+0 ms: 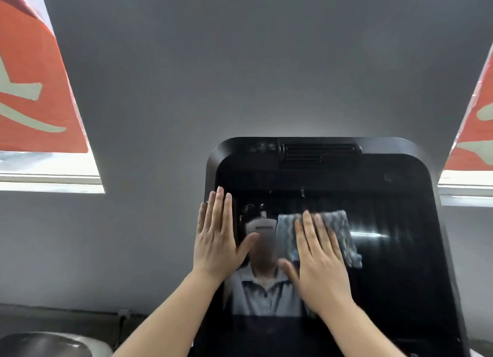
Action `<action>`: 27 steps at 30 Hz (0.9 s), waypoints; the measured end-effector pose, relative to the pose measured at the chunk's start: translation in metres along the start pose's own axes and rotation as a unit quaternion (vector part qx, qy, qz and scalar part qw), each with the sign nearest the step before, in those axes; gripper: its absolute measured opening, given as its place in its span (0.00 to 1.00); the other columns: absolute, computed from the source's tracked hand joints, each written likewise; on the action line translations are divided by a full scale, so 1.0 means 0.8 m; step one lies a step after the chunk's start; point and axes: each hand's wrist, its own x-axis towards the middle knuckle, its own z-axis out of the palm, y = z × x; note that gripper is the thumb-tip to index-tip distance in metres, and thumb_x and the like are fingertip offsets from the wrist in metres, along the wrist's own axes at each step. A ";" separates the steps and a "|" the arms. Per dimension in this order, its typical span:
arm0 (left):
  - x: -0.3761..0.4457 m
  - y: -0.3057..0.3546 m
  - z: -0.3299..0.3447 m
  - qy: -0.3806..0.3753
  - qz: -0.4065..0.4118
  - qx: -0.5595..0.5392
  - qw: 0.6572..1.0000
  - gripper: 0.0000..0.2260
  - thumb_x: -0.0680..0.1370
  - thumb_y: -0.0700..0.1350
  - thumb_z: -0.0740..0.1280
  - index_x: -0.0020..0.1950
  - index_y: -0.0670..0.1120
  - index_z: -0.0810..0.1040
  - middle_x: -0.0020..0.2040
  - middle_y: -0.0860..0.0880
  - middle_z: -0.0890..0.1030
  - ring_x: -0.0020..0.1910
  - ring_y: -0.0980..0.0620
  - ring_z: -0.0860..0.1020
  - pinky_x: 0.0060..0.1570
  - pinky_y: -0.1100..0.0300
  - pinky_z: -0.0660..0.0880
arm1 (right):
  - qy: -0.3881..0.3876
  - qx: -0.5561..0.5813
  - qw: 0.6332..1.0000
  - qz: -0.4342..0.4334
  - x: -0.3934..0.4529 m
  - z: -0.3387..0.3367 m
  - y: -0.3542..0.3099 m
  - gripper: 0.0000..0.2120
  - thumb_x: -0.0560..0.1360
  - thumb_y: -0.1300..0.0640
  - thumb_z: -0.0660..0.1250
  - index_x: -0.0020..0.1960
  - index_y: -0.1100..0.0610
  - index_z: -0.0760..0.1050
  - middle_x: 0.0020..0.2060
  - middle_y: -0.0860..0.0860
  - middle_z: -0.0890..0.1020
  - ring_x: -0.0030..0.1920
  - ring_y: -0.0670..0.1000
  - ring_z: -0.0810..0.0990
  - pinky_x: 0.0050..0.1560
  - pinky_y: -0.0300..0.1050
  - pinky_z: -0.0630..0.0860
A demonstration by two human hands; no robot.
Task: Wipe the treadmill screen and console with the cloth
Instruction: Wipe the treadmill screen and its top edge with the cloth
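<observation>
Now your right hand presses the cloth flat-fingered mid-screen, while your left hand, flat and holding nothing, steadies the console at nine o'clock.

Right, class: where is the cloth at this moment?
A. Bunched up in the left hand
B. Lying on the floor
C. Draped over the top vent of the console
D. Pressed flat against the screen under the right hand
D: the right hand lies with straight fingers on the cloth, flat against the dark screen, while the left hand rests bare at the screen's left edge.
</observation>
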 end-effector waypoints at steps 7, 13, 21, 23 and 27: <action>-0.005 -0.002 0.004 0.000 0.034 0.038 0.999 0.43 0.80 0.70 0.49 0.80 0.37 0.51 0.82 0.40 0.51 0.81 0.42 0.49 0.77 0.43 0.49 | -0.039 -0.037 0.999 -0.006 0.024 -0.017 0.015 0.43 0.79 0.27 0.38 0.81 0.58 0.52 0.81 0.54 0.49 0.80 0.55 0.44 0.76 0.53 0.48; -0.005 -0.002 0.004 0.001 0.037 0.039 0.999 0.43 0.80 0.70 0.49 0.80 0.36 0.54 0.81 0.39 0.53 0.81 0.41 0.50 0.78 0.43 0.50 | -0.037 -0.001 0.998 0.043 0.088 -0.043 -0.011 0.45 0.72 0.25 0.25 0.78 0.54 0.33 0.80 0.52 0.36 0.78 0.53 0.32 0.79 0.53 0.37; -0.003 -0.003 0.004 -0.005 0.036 0.039 0.999 0.42 0.80 0.70 0.48 0.80 0.37 0.53 0.81 0.40 0.53 0.81 0.42 0.51 0.77 0.42 0.52 | -0.027 0.007 0.999 -0.015 -0.072 0.022 -0.028 0.43 0.78 0.28 0.49 0.77 0.61 0.64 0.79 0.56 0.61 0.78 0.58 0.59 0.72 0.57 0.59; -0.004 -0.003 0.005 -0.006 0.035 0.038 0.999 0.43 0.80 0.70 0.48 0.80 0.37 0.53 0.81 0.41 0.53 0.81 0.42 0.51 0.76 0.42 0.53 | -0.007 -0.023 1.000 -0.012 -0.040 0.017 -0.018 0.42 0.80 0.29 0.47 0.79 0.61 0.60 0.80 0.56 0.58 0.79 0.58 0.56 0.74 0.56 0.55; -0.006 -0.003 0.006 -0.011 0.033 0.047 0.998 0.43 0.80 0.71 0.46 0.80 0.38 0.52 0.82 0.41 0.52 0.81 0.42 0.49 0.77 0.42 0.51 | -0.007 -0.037 0.999 0.031 0.009 0.005 -0.020 0.41 0.81 0.30 0.44 0.80 0.60 0.52 0.81 0.56 0.51 0.80 0.57 0.48 0.75 0.57 0.51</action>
